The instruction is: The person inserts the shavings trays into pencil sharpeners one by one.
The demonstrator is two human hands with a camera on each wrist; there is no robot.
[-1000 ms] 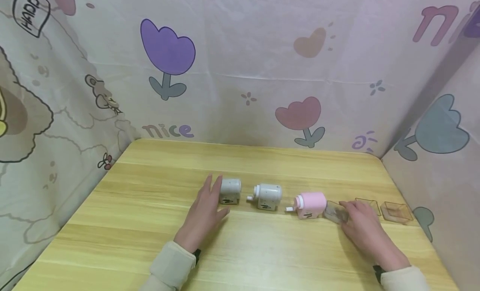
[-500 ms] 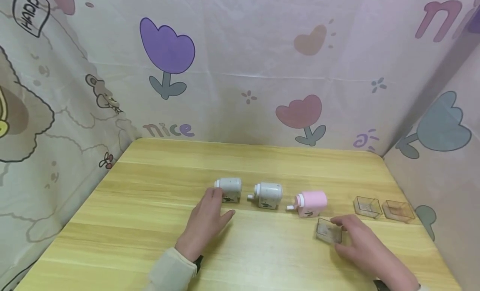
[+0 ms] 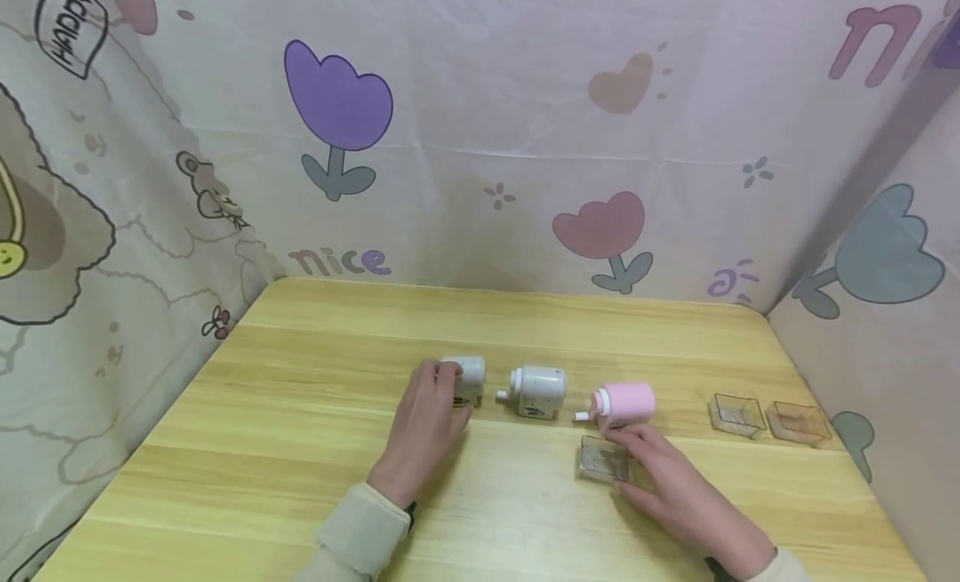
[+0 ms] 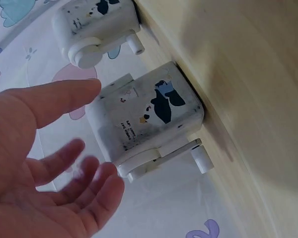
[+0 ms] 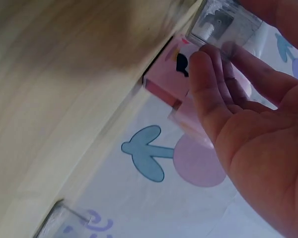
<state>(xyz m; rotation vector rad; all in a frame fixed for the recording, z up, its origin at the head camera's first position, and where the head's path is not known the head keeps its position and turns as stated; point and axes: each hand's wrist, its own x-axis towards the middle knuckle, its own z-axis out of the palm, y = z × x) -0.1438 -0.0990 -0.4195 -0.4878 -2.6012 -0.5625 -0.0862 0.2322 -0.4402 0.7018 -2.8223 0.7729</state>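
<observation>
My left hand (image 3: 426, 428) is at the left-most white pencil sharpener (image 3: 468, 382), its fingers partly covering the crank side in the head view. In the left wrist view this speckled sharpener (image 4: 159, 111) shows a dark penguin-like picture and a crank; thumb and loosely bent fingers are spread beside it, contact unclear. My right hand (image 3: 671, 490) pinches a small clear shavings drawer (image 3: 602, 459) between thumb and fingers, just in front of the pink pencil sharpener (image 3: 628, 403). The drawer (image 5: 221, 25) also shows at the top of the right wrist view.
A second white pencil sharpener (image 3: 540, 390) stands between the left one and the pink one. Two more clear drawers, one greyish (image 3: 737, 415) and one orange-tinted (image 3: 797, 423), lie at the right of the wooden table (image 3: 480, 323). Printed cloth (image 3: 465, 107) hangs behind.
My right hand has drawn the clear drawer from beside the pink sharpener toward the front and then left. The left hand has shifted slightly right against the left sharpener.
</observation>
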